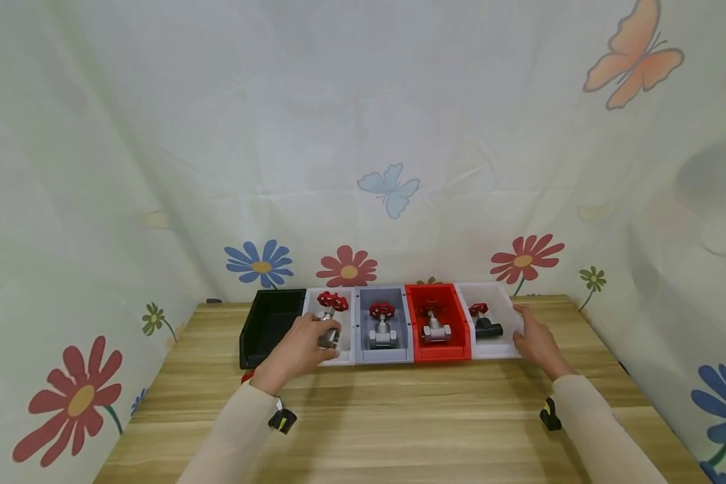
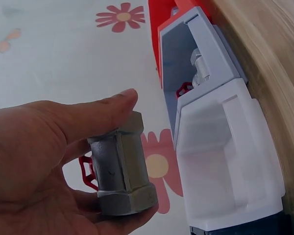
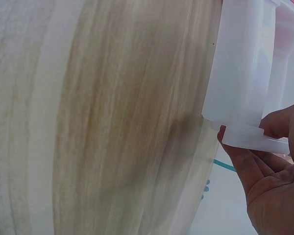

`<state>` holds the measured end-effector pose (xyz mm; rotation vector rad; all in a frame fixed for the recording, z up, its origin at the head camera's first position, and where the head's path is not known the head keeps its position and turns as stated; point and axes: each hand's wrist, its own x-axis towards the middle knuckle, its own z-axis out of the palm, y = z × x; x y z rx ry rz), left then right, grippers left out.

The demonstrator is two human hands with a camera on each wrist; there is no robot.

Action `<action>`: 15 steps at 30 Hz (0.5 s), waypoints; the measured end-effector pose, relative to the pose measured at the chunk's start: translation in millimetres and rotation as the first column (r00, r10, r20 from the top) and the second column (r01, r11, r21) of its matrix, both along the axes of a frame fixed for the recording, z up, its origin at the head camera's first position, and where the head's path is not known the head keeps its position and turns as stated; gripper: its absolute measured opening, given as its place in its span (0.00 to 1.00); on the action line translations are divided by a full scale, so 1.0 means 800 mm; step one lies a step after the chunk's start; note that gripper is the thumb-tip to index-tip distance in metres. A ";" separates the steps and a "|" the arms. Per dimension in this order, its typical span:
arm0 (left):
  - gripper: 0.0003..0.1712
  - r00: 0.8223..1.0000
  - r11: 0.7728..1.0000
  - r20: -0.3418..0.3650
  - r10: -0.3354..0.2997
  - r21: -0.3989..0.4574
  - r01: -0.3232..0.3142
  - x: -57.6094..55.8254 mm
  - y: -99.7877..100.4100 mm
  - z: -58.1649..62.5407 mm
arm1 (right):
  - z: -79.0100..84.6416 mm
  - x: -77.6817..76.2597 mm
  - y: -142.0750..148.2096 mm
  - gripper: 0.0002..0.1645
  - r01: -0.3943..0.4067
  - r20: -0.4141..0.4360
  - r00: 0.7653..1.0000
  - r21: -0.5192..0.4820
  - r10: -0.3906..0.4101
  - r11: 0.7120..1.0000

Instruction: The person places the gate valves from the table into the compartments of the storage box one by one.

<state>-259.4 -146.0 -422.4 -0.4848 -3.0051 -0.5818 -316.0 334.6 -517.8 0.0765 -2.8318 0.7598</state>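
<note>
My left hand grips a metal valve with a red handwheel between thumb and fingers. It holds the valve over the left white bin; the left wrist view shows the silver body with hexagonal ends, raised outside that bin, whose inside looks bare. On the far right, my right hand pinches the side wall of the right white bin, thumb on one side and fingers on the other. In that bin lies a dark valve with a red handwheel.
Between the white bins stand a grey bin and a red bin, each with a silver valve. A black bin ends the row at left. Something red shows partly behind my left wrist on the wooden table.
</note>
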 end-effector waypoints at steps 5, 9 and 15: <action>0.27 1.000 1.000 -0.017 0.014 0.023 -0.014 -0.012 0.005 0.000 | 0.003 -0.001 -0.001 0.36 0.005 0.028 1.000 0.005 -0.005 1.000; 0.27 0.999 0.999 -0.004 0.039 0.037 -0.038 -0.019 0.008 -0.002 | 0.004 0.000 -0.002 0.36 0.009 0.045 0.999 0.005 -0.009 1.000; 0.26 0.998 0.997 -0.020 0.063 0.045 -0.062 -0.030 0.013 -0.011 | 0.000 -0.001 -0.001 0.36 0.016 0.040 0.999 0.009 -0.016 1.000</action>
